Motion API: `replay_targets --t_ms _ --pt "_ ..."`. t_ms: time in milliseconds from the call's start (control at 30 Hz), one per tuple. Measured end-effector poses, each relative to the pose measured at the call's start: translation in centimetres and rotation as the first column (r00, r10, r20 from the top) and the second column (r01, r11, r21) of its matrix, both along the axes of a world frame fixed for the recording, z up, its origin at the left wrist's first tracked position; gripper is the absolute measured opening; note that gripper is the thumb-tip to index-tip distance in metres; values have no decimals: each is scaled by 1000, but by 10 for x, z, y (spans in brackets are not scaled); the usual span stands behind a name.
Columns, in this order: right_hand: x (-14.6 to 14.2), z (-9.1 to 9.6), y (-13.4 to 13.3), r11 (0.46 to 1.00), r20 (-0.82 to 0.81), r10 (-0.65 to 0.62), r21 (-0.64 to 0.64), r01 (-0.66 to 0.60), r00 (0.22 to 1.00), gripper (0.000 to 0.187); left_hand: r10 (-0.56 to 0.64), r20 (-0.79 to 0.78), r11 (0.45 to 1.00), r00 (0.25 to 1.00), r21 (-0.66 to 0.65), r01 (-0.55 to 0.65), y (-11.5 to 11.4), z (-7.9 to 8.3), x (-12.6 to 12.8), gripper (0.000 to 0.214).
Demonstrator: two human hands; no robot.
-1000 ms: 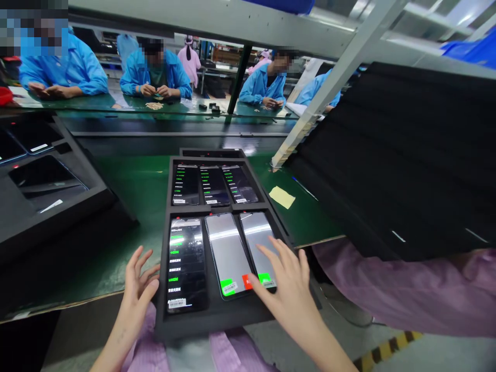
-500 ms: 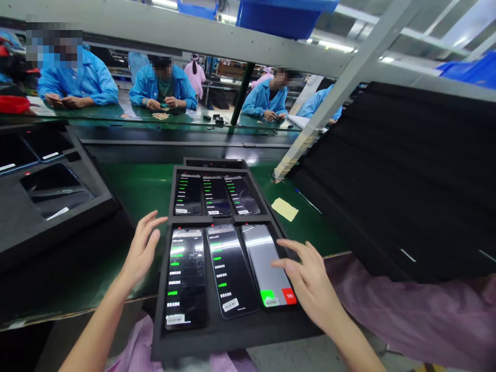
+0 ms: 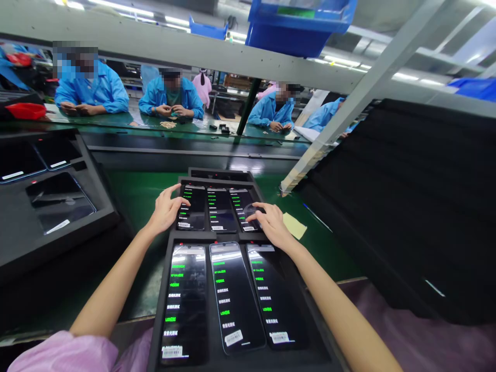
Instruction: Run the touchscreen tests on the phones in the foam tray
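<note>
A black foam tray [image 3: 169,243] lies in front of me with two rows of three phones. The near row shows three phones [image 3: 234,294] with dark screens and green text lists. My left hand [image 3: 165,211] reaches to the far row, fingers apart, a fingertip on the left far phone [image 3: 192,206]. My right hand [image 3: 270,223] is spread over the right far phone [image 3: 242,204], fingertips touching its screen. The middle far phone [image 3: 219,209] lies untouched between them. Neither hand holds anything.
Another black tray [image 3: 58,227] with dark phones sits at the left on the green mat [image 3: 134,191]. A tall stack of black foam trays [image 3: 406,206] leans at the right. A yellow note [image 3: 295,226] lies beside my right hand. Workers in blue coats [image 3: 170,98] sit at the far bench.
Both hands moved forward from the near row to the far row of phones. The near middle and right screens changed from bright grey with green and red marks to dark text lists.
</note>
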State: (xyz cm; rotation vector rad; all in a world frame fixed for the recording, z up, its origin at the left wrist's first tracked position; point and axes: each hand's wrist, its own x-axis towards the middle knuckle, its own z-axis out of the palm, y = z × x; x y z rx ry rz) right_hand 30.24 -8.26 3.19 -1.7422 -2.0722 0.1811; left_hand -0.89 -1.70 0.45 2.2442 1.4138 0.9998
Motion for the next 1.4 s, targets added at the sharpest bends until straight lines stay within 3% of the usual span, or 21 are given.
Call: replay_targets --t_ms 233,433,533,733,867,933,1000,1100,1167,1233,1300,1400 --pt "-2 -5 0 1000 47 -5 26 4 999 57 47 51 998 998 42 -49 -14 -3 3 67" --pt "-30 5 4 977 123 210 -59 -204 970 52 114 88 992 990 46 -119 -19 -6 4 68" --pt "-39 5 8 965 155 253 -110 -238 955 52 118 79 991 990 60 -123 -22 -6 4 67" --pt "-30 9 4 981 97 192 16 -194 977 55 42 -42 998 998 48 -40 -22 0 3 60" --pt "-19 22 -31 979 59 158 119 -164 986 56 37 -8 999 999 39 -37 -30 6 1 50" --pt "-18 24 -62 975 65 147 162 -155 987 52 78 154 997 985 6 -80 -44 5 -2 45" --pt "-21 20 -98 965 89 155 198 -170 984 47 163 366 985 916 -109 -132 -66 -1 -7 36" --pt "-36 6 -149 948 174 248 160 -276 953 38 301 615 910 729 -414 -26 -115 -13 -14 47" --pt "-47 -6 -173 928 205 312 145 -344 928 35 394 696 785 601 -594 174 -151 -20 -18 63" --pt "-56 -17 -188 922 217 322 148 -357 921 33 476 711 632 518 -686 362 -183 -24 -19 75" --pt "-62 -26 -195 929 230 286 171 -328 930 32 486 711 545 508 -701 461 -206 -25 -19 82" --pt "-66 -33 -199 937 237 214 223 -268 947 32 395 710 576 583 -686 444 -220 -21 -17 89"
